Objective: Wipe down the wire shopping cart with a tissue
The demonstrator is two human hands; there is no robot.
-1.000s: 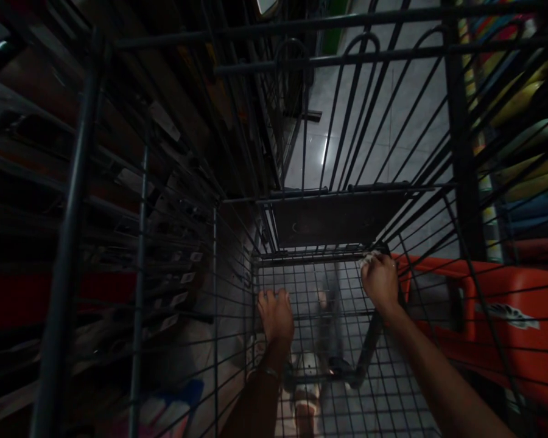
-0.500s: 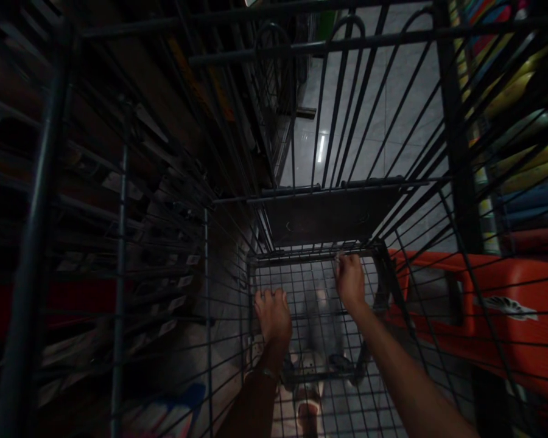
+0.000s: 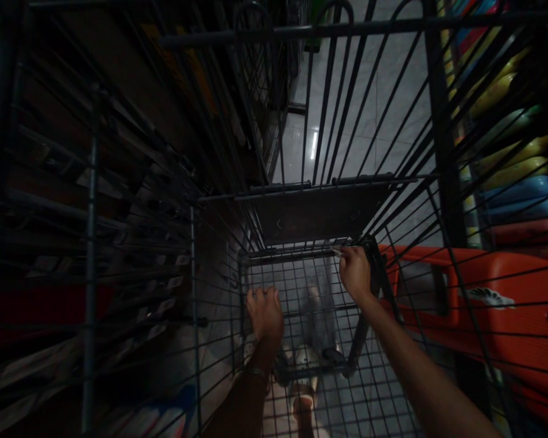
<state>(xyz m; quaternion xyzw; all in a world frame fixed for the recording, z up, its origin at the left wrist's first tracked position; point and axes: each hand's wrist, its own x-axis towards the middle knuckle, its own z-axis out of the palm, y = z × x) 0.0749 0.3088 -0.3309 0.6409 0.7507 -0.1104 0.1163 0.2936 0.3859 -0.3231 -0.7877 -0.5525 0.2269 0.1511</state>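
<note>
I look down into a tall black wire cage trolley in dim light. My left hand is closed, its fingers curled over the wire mesh floor near the trolley's left wall. My right hand reaches further in and pinches something small and pale against the far bar of the mesh floor, close to the right corner post. What it pinches is too small to name. A dark flat panel stands upright just beyond the mesh floor. Both forearms come up from the bottom edge.
Dark shelves with price labels line the left side. An orange plastic item lies right of the trolley, with stacked coloured goods behind it. Pale glossy floor tiles show ahead. Feet in sandals appear below the mesh.
My right hand moved left from the right corner, then back slightly right along the far bar. My left hand stayed gripping the mesh. The view drifted forward and leftwards.
</note>
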